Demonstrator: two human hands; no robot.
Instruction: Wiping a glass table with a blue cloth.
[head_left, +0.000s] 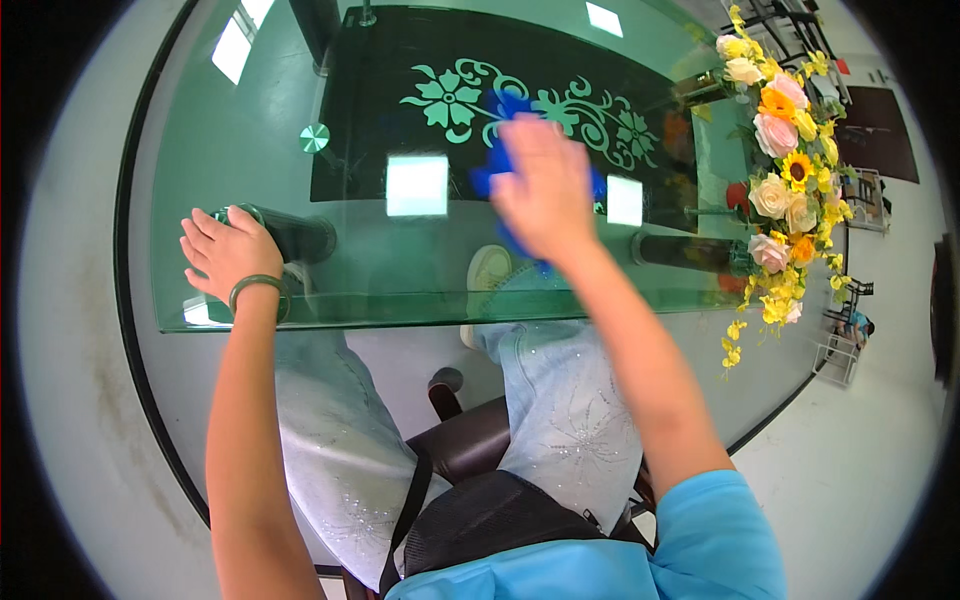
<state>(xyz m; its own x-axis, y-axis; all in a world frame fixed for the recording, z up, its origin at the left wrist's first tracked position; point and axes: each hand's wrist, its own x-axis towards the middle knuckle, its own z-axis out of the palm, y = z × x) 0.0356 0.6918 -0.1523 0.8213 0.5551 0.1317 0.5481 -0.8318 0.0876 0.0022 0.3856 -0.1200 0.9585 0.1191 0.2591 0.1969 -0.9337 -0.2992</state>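
Note:
A glass table (360, 300) with a green tint lies before me, with a pale floral pattern (450, 97) on a dark panel. My right hand (544, 184), blurred, presses a bright blue cloth (499, 154) against the glass near the middle of the pattern; the cloth sticks out on both sides of the hand. My left hand (229, 251) rests flat near the table's front left corner, fingers apart and holding nothing, above a dark cylindrical table leg (296, 232). A green bangle (259, 281) circles the left wrist.
An arrangement of artificial roses, a sunflower and yellow blossoms (787, 180) stands at the table's right end. A round metal disc (314, 138) shows at the left of the glass. Farther right are stools (866, 199) and another person (857, 328). My legs extend beneath the table's front edge.

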